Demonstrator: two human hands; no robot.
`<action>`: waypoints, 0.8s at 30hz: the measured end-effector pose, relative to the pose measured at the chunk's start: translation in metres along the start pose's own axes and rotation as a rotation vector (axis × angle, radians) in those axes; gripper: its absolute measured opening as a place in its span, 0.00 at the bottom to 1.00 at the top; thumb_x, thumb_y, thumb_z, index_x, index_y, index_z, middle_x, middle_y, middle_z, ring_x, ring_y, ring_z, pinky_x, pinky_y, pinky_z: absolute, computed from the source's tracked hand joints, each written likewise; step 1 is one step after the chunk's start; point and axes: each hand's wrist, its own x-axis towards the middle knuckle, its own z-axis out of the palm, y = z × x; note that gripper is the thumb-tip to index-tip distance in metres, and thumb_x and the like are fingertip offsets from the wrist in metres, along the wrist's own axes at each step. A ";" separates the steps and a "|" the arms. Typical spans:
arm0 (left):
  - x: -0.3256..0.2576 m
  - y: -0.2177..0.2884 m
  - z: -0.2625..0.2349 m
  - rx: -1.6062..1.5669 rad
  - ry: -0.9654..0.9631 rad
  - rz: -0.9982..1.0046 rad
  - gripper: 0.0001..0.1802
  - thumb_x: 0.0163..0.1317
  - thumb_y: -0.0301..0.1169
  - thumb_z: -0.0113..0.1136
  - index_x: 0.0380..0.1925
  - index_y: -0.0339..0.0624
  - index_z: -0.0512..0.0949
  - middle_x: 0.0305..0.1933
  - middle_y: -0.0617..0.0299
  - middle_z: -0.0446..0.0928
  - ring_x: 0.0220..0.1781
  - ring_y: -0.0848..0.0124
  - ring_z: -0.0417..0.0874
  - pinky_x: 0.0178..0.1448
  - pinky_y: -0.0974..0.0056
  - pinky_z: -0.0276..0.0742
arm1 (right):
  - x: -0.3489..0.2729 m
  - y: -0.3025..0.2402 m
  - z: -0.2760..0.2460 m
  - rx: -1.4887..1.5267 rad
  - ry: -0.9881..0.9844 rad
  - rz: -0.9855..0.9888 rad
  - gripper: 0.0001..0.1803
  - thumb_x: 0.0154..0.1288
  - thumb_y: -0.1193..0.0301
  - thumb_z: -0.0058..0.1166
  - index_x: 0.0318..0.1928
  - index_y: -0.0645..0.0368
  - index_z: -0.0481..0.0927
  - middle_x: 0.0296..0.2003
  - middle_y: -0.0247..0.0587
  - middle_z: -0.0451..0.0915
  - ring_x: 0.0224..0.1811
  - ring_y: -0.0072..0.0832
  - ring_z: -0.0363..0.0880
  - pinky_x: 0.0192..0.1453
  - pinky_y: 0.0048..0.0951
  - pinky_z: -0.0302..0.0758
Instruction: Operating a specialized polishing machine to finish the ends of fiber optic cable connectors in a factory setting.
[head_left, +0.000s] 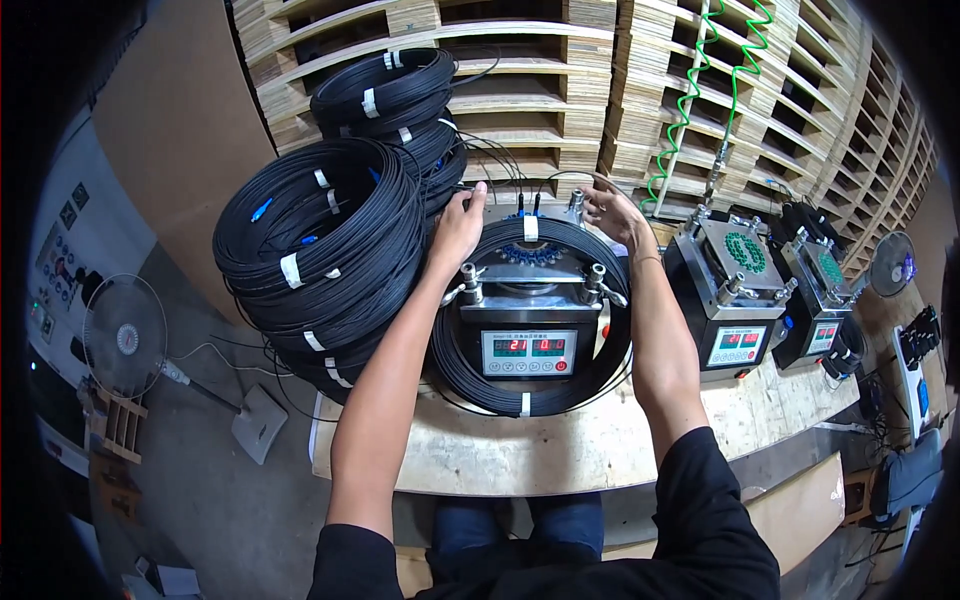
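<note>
My left grip (459, 230) and right grip (614, 214), closed or not I can't tell, seem to be setting cable ends (537, 205), so next needs gentle moves.

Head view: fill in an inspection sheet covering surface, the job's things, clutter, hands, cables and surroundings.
Surface: pale wooden worktop, bare along its front edge.
Job's things: machine with lit red digits; black cable coil ringing its control panel.
Clutter: stacked black coils at left; two similar machines, one nearer, one farther, at right.
Hands: left hand by the coil's upper left, right hand near the machine's rear right post; grips unclear.
Cables: thin dark leads at the machine's back; green spiral hoses hanging behind.
Surroundings: wooden pallets behind; standing fan at left.
</note>
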 end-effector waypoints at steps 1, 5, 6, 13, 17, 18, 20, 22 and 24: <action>0.000 -0.002 -0.003 0.008 0.005 -0.002 0.45 0.69 0.68 0.38 0.66 0.37 0.70 0.65 0.36 0.73 0.69 0.43 0.71 0.72 0.48 0.65 | 0.007 0.001 0.000 -0.188 -0.028 0.020 0.10 0.70 0.67 0.60 0.45 0.55 0.74 0.23 0.27 0.67 0.24 0.21 0.62 0.30 0.27 0.67; -0.002 0.013 0.012 -0.062 -0.038 0.026 0.46 0.69 0.68 0.39 0.66 0.36 0.70 0.65 0.35 0.73 0.70 0.42 0.71 0.72 0.48 0.65 | 0.042 -0.010 -0.035 -0.465 -0.007 -0.063 0.13 0.69 0.62 0.62 0.45 0.55 0.75 0.22 0.28 0.66 0.22 0.20 0.61 0.32 0.27 0.67; -0.002 0.010 0.008 -0.051 -0.028 0.019 0.46 0.69 0.68 0.39 0.66 0.36 0.70 0.65 0.35 0.73 0.70 0.42 0.71 0.72 0.48 0.65 | 0.040 -0.004 -0.029 -0.457 -0.020 -0.058 0.13 0.69 0.62 0.62 0.45 0.55 0.75 0.22 0.28 0.66 0.22 0.20 0.61 0.32 0.27 0.67; -0.006 0.017 0.014 -0.058 -0.031 0.032 0.46 0.69 0.67 0.40 0.66 0.34 0.69 0.65 0.33 0.72 0.69 0.41 0.71 0.72 0.50 0.65 | 0.041 -0.019 -0.049 -0.575 0.095 0.043 0.18 0.69 0.79 0.50 0.59 0.64 0.75 0.30 0.35 0.75 0.25 0.23 0.70 0.36 0.31 0.76; -0.003 0.009 0.008 -0.062 -0.013 0.021 0.46 0.69 0.66 0.42 0.66 0.34 0.68 0.65 0.32 0.71 0.70 0.41 0.70 0.73 0.50 0.64 | 0.019 -0.016 -0.014 -0.290 0.092 -0.098 0.21 0.67 0.81 0.50 0.60 0.70 0.72 0.31 0.37 0.76 0.29 0.24 0.75 0.33 0.31 0.77; -0.003 0.011 0.009 -0.064 -0.011 0.022 0.46 0.69 0.66 0.42 0.66 0.34 0.68 0.65 0.32 0.71 0.70 0.41 0.70 0.73 0.50 0.64 | 0.030 -0.015 -0.035 -0.371 0.043 -0.139 0.23 0.68 0.72 0.56 0.60 0.73 0.73 0.36 0.44 0.80 0.32 0.29 0.79 0.36 0.34 0.80; -0.003 0.012 0.012 -0.056 -0.028 0.004 0.46 0.69 0.66 0.42 0.67 0.34 0.66 0.66 0.32 0.71 0.70 0.40 0.70 0.73 0.50 0.63 | 0.032 -0.014 -0.019 -0.786 0.277 -0.104 0.31 0.64 0.56 0.63 0.52 0.77 0.78 0.40 0.54 0.83 0.35 0.37 0.84 0.41 0.39 0.82; -0.002 -0.007 -0.009 -0.016 -0.001 -0.036 0.46 0.69 0.66 0.42 0.69 0.34 0.65 0.67 0.32 0.69 0.71 0.40 0.69 0.74 0.50 0.63 | 0.006 0.001 0.064 -1.467 0.224 -0.129 0.36 0.56 0.47 0.65 0.43 0.76 0.83 0.41 0.68 0.83 0.46 0.44 0.86 0.53 0.41 0.80; -0.003 0.003 0.000 -0.052 -0.005 -0.007 0.46 0.69 0.66 0.42 0.69 0.35 0.64 0.68 0.32 0.68 0.71 0.40 0.69 0.74 0.49 0.62 | 0.023 -0.002 0.041 -1.623 0.246 -0.187 0.29 0.58 0.51 0.62 0.38 0.72 0.84 0.44 0.65 0.85 0.50 0.51 0.86 0.50 0.43 0.80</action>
